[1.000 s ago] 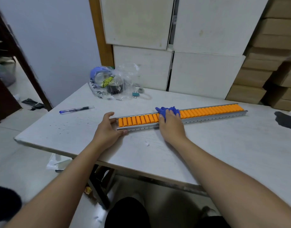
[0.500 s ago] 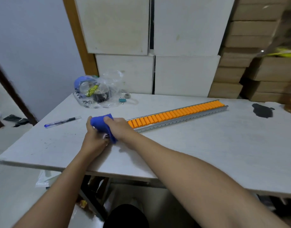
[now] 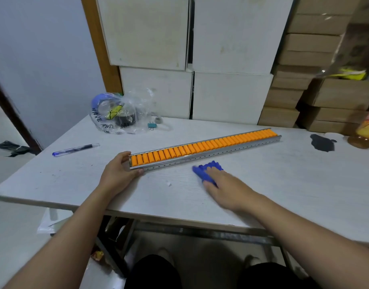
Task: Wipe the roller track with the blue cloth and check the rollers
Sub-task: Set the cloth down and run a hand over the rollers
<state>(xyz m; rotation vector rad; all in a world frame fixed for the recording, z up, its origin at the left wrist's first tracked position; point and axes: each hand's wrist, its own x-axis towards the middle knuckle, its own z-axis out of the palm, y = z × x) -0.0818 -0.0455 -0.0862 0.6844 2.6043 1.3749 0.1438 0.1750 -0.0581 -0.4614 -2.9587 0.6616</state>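
Observation:
The roller track (image 3: pixel 204 148), a long metal rail filled with orange rollers, lies slanted across the white table (image 3: pixel 75 180). My left hand (image 3: pixel 119 173) grips its near left end, thumb behind and fingers along the front rail. The blue cloth (image 3: pixel 206 171) lies bunched on the table just in front of the track's middle. My right hand (image 3: pixel 225 187) rests flat on top of the cloth, pressing it down; the fingers cover much of it. The hand looks slightly blurred.
A blue pen (image 3: pixel 75 149) lies left of the track. A plastic bag with tape rolls (image 3: pixel 119 113), a binder clip (image 3: pixel 152 125), a dark rag (image 3: pixel 322 142) and an orange bottle (image 3: pixel 365 130) stand farther back. White and brown boxes (image 3: pixel 231 94) line the table's rear.
My right hand has carried the blue cloth from the track's left end rightward and down onto the table in front of the track. My left hand now grips the exposed left end.

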